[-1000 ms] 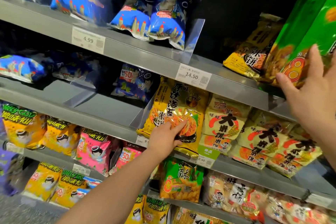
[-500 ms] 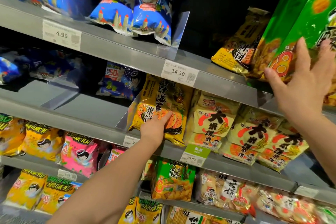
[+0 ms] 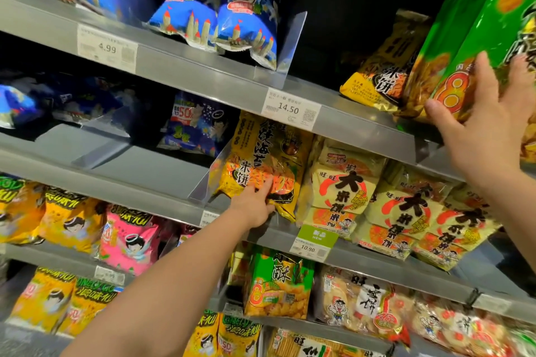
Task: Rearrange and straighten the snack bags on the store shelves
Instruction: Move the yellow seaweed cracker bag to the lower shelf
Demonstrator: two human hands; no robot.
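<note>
Since the earlier frame the left hand (image 3: 256, 201) has slid lower on the yellow seaweed rice cracker bag (image 3: 261, 165), from its printed middle down to its bottom edge, while the right hand (image 3: 487, 136) has climbed a little higher against the green snack bag (image 3: 475, 38).

From the head camera, the yellow bag stands at the front edge of the middle shelf (image 3: 150, 171), just beside a clear plastic divider (image 3: 208, 180) on one side and touching the pale rice cracker bags (image 3: 345, 191) on the other. The left fingers curl around its lower corner, thumb in front, pinching the crinkled film. The green bag leans on the top shelf (image 3: 203, 66) near its right end, against a darker yellow bag (image 3: 383, 72). The right hand lies flat on it, fingers spread and pressing.

One risk is that the yellow bag's bottom already overhangs the shelf lip, so a tug outward could drop it onto the shelves below. The tall green bag tilts forward and seems to be propped only by the palm; easing off early could let it topple.

Behind the front row the shelves go dark, so how many bags stand there is unclear. The green bag's top and right side are cut off by the frame, the right fingertips probably wrap its far edge, and the blue bags (image 3: 226, 17) at upper left are blurred.
</note>
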